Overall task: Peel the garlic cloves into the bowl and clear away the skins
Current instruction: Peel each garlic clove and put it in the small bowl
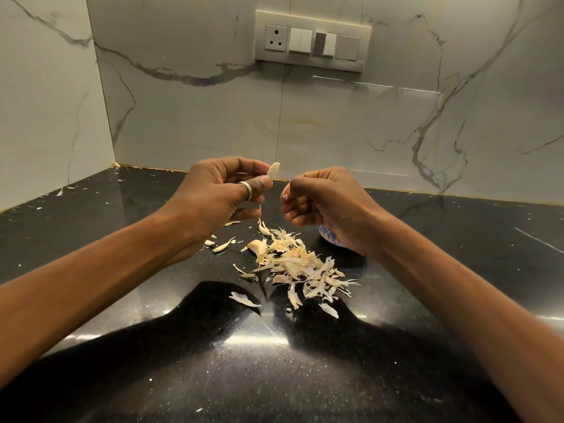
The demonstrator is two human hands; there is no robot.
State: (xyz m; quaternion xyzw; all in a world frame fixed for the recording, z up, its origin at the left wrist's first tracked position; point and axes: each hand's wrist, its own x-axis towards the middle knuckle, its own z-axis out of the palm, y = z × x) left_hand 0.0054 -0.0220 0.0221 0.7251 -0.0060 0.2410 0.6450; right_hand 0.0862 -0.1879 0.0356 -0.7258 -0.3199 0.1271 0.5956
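Centre of frame: pinches 1 garlic clove (pixel 273 170) between thumb and fingertips of the left hand (pixel 219 190), with a ring on the thumb. Just right of that, curls the right hand (pixel 320 203) tight, apart from the clove; cannot tell whether any scrap sits in its fingertips. Below both hands, shows a heap of skins (pixel 299 264) on the black counter (pixel 457 239), with a 2nd clove (pixel 256 246) at the heap's left edge. Hides most of the patterned bowl (pixel 331 239) behind the right wrist.
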